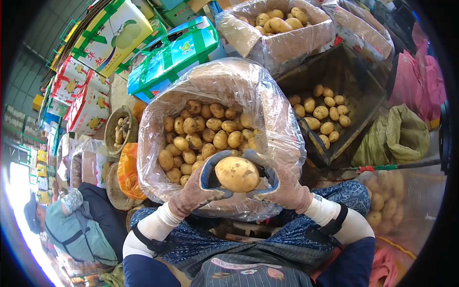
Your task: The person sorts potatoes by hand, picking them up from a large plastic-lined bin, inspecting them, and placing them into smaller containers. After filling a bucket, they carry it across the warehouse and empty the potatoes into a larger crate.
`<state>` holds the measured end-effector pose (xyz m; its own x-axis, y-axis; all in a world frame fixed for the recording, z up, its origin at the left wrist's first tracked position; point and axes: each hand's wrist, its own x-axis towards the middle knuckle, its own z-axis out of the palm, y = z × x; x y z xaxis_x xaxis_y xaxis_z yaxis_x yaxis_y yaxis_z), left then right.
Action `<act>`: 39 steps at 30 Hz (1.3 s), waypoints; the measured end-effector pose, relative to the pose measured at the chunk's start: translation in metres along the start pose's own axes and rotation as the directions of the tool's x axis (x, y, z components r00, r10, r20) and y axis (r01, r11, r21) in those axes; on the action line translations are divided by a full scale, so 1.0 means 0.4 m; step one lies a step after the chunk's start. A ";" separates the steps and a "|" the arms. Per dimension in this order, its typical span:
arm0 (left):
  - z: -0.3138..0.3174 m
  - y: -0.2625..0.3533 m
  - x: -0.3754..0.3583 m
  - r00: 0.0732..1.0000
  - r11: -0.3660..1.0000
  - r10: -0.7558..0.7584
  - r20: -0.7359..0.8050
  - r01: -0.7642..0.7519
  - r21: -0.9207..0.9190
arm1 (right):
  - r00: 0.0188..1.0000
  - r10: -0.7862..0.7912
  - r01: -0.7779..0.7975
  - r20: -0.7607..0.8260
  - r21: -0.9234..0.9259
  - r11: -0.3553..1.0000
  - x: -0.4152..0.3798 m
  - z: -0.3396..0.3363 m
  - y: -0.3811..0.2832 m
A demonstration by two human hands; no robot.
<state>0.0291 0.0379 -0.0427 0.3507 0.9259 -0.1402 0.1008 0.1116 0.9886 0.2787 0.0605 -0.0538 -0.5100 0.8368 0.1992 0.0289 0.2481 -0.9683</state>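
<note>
A large yellow-brown potato with dark soil specks is held between both gloved hands, above the near rim of a plastic-lined box. Fingers of my left hand curl round its left side. On the right side, my right hand grips it the same way. Both gloves are brownish with blue-grey palms. Behind the held potato, many smaller potatoes lie heaped inside the box. The potato and gloves hide part of that heap.
To the right, a dark scoop-shaped bin holds potatoes. Another lined carton of potatoes stands at the back. Taped fruit boxes are stacked at upper left. A green sack sits right; a person sits at far left.
</note>
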 end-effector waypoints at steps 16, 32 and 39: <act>0.017 0.006 -0.005 0.997 0.998 0.048 -0.062 -0.046 0.032 | 0.999 0.002 0.000 0.049 -0.056 0.998 -0.002 0.000 -0.002; 0.034 -0.025 -0.007 0.999 0.994 0.023 -0.026 -0.025 -0.105 | 0.996 0.061 -0.062 0.070 0.014 0.998 0.001 0.021 0.009; 0.058 -0.043 -0.038 0.961 0.880 -0.192 0.199 0.258 -0.398 | 0.984 0.092 -0.117 -0.153 -0.163 0.980 -0.017 -0.057 -0.140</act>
<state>0.0437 0.0137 -0.0590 0.5028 0.7968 -0.3351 -0.1915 0.4807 0.8557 0.3001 0.0520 0.0024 -0.3673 0.9209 0.1305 0.2282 0.2252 -0.9472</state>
